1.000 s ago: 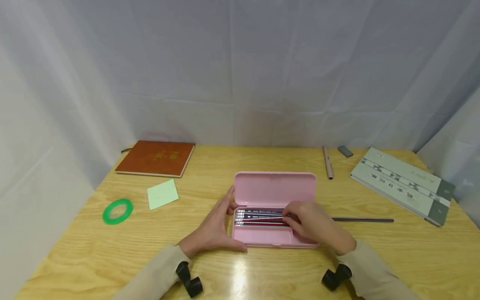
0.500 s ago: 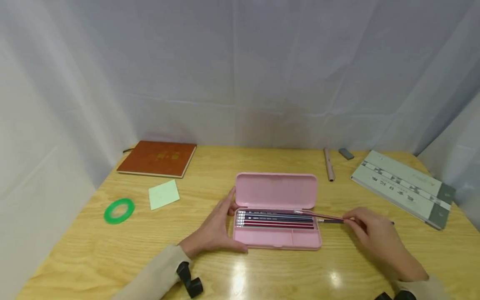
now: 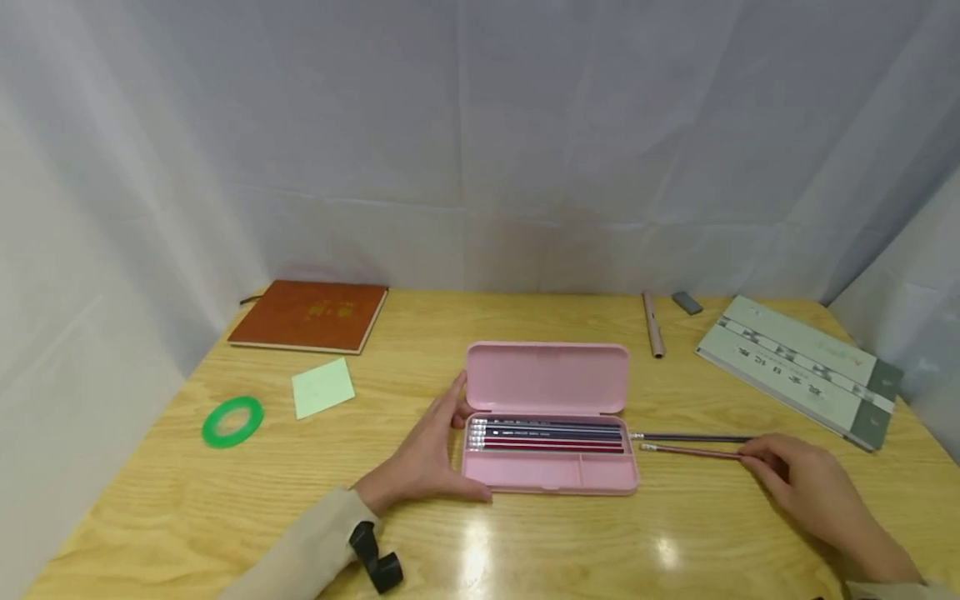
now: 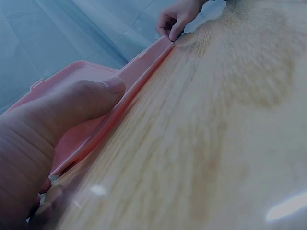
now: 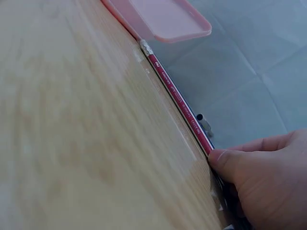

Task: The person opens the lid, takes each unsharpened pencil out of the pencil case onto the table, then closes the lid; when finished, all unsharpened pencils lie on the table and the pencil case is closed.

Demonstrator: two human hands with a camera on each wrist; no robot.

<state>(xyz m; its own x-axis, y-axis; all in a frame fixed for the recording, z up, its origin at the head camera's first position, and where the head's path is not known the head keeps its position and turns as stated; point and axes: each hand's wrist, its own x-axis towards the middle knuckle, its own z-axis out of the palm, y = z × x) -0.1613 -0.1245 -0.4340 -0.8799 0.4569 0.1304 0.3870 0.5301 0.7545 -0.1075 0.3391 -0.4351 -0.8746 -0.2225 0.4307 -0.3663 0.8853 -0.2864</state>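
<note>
An open pink pencil case [image 3: 525,475] lies on the table, its lid tilted up at the back. Several dark and red pencils [image 3: 551,434] with eraser ends to the left fill its rear compartment; the two front compartments hold nothing. My left hand [image 3: 431,458] grips the case's left end, thumb along the front edge and fingers behind; the thumb also shows over the rim [image 4: 115,103] in the left wrist view. To the right, my right hand [image 3: 813,492] pinches a red pencil [image 5: 180,103] by its far end, eraser pointing at the case. A dark pencil [image 3: 693,437] lies just behind it.
On the left are a brown notebook [image 3: 311,315], a pale green sticky note [image 3: 322,388] and a green tape roll [image 3: 255,417]. A pinkish pen [image 3: 654,325], a grey eraser [image 3: 687,302] and a grey-green book [image 3: 802,367] lie at the back right.
My right hand has drawn the red pencil out of the case and moved it right, down beside the dark pencil. My left hand has stayed on the case.
</note>
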